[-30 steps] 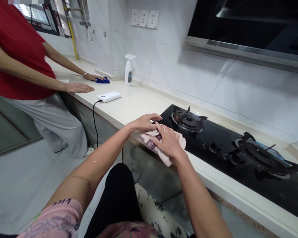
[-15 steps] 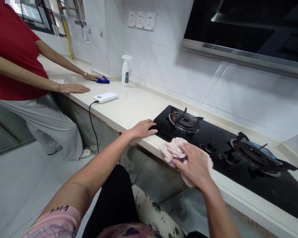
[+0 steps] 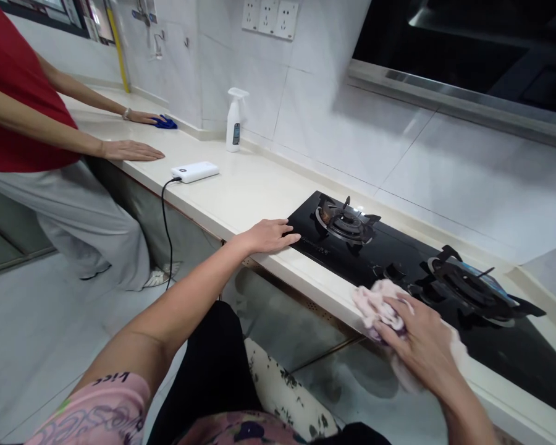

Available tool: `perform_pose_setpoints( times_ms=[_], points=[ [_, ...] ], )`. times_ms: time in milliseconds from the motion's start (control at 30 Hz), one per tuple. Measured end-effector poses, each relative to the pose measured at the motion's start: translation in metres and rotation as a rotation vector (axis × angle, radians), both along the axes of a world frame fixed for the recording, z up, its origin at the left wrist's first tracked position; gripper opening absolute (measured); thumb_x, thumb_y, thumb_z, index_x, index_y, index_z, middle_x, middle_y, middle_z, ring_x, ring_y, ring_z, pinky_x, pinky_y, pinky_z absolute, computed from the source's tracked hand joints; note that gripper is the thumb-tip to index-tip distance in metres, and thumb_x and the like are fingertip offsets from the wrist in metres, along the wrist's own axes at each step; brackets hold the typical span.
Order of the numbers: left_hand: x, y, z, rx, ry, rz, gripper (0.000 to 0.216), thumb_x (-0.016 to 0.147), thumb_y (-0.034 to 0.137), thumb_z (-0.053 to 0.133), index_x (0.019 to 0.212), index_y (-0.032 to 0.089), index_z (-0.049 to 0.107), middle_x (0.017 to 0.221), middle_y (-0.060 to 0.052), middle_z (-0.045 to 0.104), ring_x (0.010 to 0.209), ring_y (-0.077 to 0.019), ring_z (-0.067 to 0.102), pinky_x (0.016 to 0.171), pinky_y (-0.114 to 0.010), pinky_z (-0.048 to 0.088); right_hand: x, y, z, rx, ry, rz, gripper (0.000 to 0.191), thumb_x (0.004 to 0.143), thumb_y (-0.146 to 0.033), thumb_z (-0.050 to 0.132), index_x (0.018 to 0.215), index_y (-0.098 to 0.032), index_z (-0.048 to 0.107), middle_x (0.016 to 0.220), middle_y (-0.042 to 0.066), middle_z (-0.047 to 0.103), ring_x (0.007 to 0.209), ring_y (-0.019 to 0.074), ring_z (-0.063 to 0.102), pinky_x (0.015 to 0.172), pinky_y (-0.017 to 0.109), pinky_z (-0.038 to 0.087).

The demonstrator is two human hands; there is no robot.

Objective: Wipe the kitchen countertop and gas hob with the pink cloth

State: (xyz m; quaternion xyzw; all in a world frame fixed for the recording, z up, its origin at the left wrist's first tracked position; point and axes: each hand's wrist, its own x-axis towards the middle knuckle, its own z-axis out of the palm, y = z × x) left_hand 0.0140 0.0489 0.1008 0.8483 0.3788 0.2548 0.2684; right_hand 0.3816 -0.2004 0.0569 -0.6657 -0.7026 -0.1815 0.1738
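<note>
My right hand (image 3: 421,343) presses a crumpled pale pink cloth (image 3: 375,306) against the cream counter (image 3: 245,207), along its front edge in front of the black glass gas hob (image 3: 327,259). Part of the cloth shows a darker purple patch under my fingers. My left hand (image 3: 269,236) lies flat and empty on the counter, with its fingertips at the hob's near left corner. The nearer burner (image 3: 345,222) stands beyond my left hand, and the farther burner (image 3: 467,287) lies beyond my right hand.
A person in a red top (image 3: 13,105) stands at the left, one hand on a blue cloth (image 3: 164,122). A white power bank (image 3: 194,172) with a black cable and a white spray bottle (image 3: 234,120) stand on the counter. A range hood (image 3: 458,49) overhangs the hob.
My right hand and the pink cloth have moved right along the counter's front edge, towards the farther burner. My left hand stays near the hob's corner. The person's hands have not visibly shifted.
</note>
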Motion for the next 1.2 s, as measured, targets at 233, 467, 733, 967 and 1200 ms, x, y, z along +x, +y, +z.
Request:
perform_pose_setpoints(
  times_ms=[233, 467, 733, 967, 1200],
  points=[
    [-0.007, 0.003, 0.0, -0.036, -0.007, 0.031, 0.067, 0.101, 0.07, 0.035, 0.126, 0.025, 0.078, 0.152, -0.007, 0.064, 0.148, -0.0321, 0.051, 0.126, -0.04, 0.031, -0.157, 0.102, 0.037, -0.193, 0.09, 0.179, 0.055, 0.097, -0.062, 0.057, 0.142, -0.03, 0.06, 0.154, 0.015, 0.052, 0.136, 0.0398, 0.047, 0.108, 0.062, 0.039],
    [-0.013, 0.012, 0.0, -0.294, -0.298, 0.019, 0.098, 0.094, 0.085, 0.022, 0.152, 0.014, 0.06, 0.154, -0.013, 0.061, 0.14, -0.0329, 0.059, 0.118, -0.04, 0.043, -0.232, 0.164, 0.057, -0.367, 0.203, 0.289, 0.068, 0.094, -0.068, 0.057, 0.149, -0.03, 0.053, 0.16, 0.013, 0.045, 0.142, 0.0404, 0.038, 0.112, 0.063, 0.031],
    [-0.013, 0.02, -0.007, -0.118, -0.163, 0.051, 0.094, 0.095, 0.084, 0.023, 0.146, 0.017, 0.066, 0.153, -0.009, 0.063, 0.142, -0.0312, 0.058, 0.124, -0.041, 0.039, -0.196, 0.135, 0.048, -0.296, 0.321, 0.267, 0.058, 0.097, -0.069, 0.057, 0.141, -0.032, 0.058, 0.16, 0.007, 0.047, 0.147, 0.034, 0.034, 0.117, 0.058, 0.026],
    [-0.015, 0.024, -0.005, -0.035, -0.048, 0.113, 0.087, 0.09, 0.084, 0.038, 0.143, 0.021, 0.068, 0.153, -0.007, 0.063, 0.145, -0.0312, 0.055, 0.125, -0.039, 0.038, -0.093, 0.065, 0.041, -0.22, 0.384, 0.128, 0.051, 0.093, -0.063, 0.066, 0.134, -0.033, 0.066, 0.156, 0.006, 0.054, 0.143, 0.0312, 0.044, 0.117, 0.054, 0.033],
    [-0.01, 0.021, -0.004, -0.027, -0.002, 0.131, 0.091, 0.081, 0.083, 0.053, 0.144, 0.019, 0.066, 0.149, -0.011, 0.066, 0.136, -0.0349, 0.062, 0.118, -0.045, 0.047, 0.034, -0.026, 0.019, -0.079, 0.331, -0.135, 0.05, 0.091, -0.06, 0.063, 0.131, -0.03, 0.068, 0.148, 0.009, 0.063, 0.136, 0.0329, 0.056, 0.114, 0.054, 0.041]
  ],
)
